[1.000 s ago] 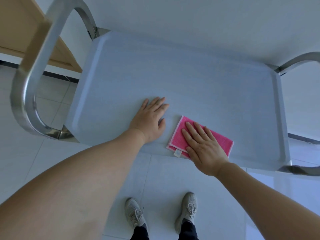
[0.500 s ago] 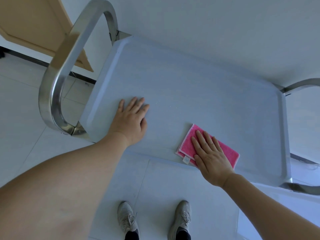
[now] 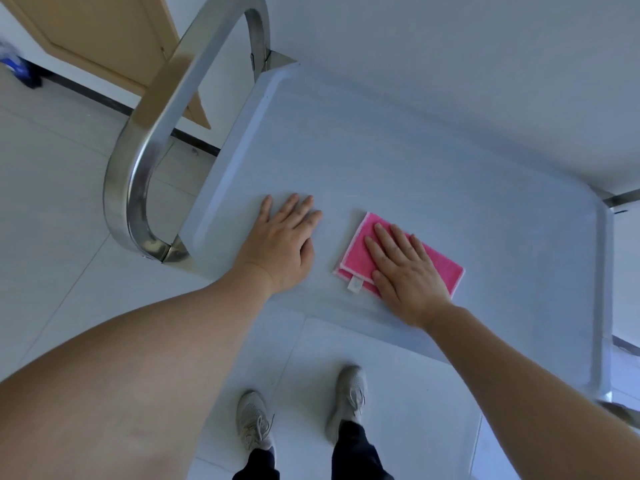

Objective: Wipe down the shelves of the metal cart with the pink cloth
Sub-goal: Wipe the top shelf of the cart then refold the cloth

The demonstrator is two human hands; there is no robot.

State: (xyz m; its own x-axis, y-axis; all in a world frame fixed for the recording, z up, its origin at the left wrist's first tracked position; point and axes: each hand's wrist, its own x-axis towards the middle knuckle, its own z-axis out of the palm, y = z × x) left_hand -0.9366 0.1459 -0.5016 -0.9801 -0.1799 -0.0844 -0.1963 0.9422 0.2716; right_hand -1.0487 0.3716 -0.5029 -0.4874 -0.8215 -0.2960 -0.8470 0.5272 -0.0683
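bare shelf beyond, handle left

top shelf | on it: pink cloth, left hand flat

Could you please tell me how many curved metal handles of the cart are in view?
2. One curved metal handle stands at the cart's left end; only a sliver of the other shows at the right end, cut off by the frame.

No readable text, brand, number or sign anywhere. Small white sewn-in tag on the near edge of the folded pink cloth shows no legible print; too small and blurred to tell.
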